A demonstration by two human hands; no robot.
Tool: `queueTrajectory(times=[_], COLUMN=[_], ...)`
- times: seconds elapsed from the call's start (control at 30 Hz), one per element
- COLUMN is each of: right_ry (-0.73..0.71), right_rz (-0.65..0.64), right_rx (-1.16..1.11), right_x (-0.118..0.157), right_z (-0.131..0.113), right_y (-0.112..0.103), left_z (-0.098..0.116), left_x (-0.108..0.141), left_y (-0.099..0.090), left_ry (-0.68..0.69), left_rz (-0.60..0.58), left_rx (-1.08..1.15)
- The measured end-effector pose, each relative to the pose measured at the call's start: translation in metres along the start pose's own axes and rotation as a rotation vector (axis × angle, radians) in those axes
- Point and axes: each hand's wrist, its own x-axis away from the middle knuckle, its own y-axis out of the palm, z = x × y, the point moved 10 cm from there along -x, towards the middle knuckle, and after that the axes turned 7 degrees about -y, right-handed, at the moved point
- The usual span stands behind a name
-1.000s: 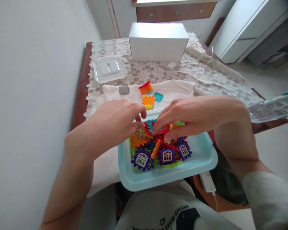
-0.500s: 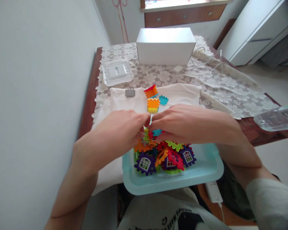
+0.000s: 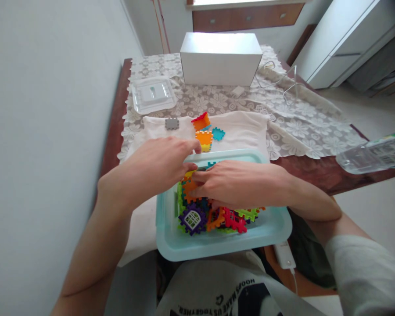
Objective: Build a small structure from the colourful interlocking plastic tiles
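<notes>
A light-blue plastic tray (image 3: 224,251) holds a heap of colourful interlocking toy panels. My left hand (image 3: 166,160) is over its back left rim, thumb and index finger apart, a gap between them. A yellow panel (image 3: 189,174) lies just below that thumb. Across the heap reaches my right hand (image 3: 228,182), its fingers apart and its tips at an orange panel (image 3: 188,191); its palm hides part of the pile. Nearer me lie a purple window panel (image 3: 192,218) and a red panel (image 3: 234,219).
Behind the tray, on a white cloth (image 3: 243,134), are a joined orange-and-yellow piece (image 3: 204,139), a red-and-orange piece (image 3: 201,121), a blue panel (image 3: 218,134) and a grey panel (image 3: 172,124). Farther back stand a clear lid (image 3: 154,95) and a white box (image 3: 219,68). A bottle (image 3: 371,156) lies at right.
My hands have moved apart from their close position over the heap. The right hand has come down lower across the panels. The whole view has shifted slightly.
</notes>
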Motion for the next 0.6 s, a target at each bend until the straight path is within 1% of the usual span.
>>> queueTrajectory(times=[0.1, 0.2, 0.3, 0.37, 0.4, 0.47, 0.53, 0.6], right_ry=[0.025, 0.058, 0.081, 0.096, 0.111, 0.129, 0.119, 0.097], right_rz=[0.011, -0.017, 0.001, 0.000, -0.004, -0.006, -0.001, 0.005], right_rx=[0.033, -0.004, -0.015, 0.013, 0.035, 0.072, 0.085, 0.086], right_x=[0.000, 0.000, 0.000, 0.001, 0.001, 0.003, 0.003, 0.003], right_z=[0.000, 0.003, 0.007, 0.008, 0.010, 0.012, 0.011, 0.009], right_y=[-0.002, 0.001, -0.001, -0.001, -0.001, -0.002, -0.002, -0.002], left_z=[-0.001, -0.003, -0.015, -0.030, -0.039, -0.059, -0.078, -0.098], left_x=[-0.008, -0.023, -0.042, -0.057, -0.066, -0.082, -0.097, -0.104], left_y=[0.001, -0.005, -0.017, -0.019, -0.014, -0.003, 0.016, 0.032], left_ry=[0.050, 0.135, 0.209, 0.237, 0.221, 0.157, 0.066, -0.038], left_rz=[0.000, 0.055, 0.231, 0.363, 0.407, 0.533, 0.605, 0.710], left_rx=[0.082, 0.295, 0.626, 0.828, 0.872, 0.909, 0.910, 0.917])
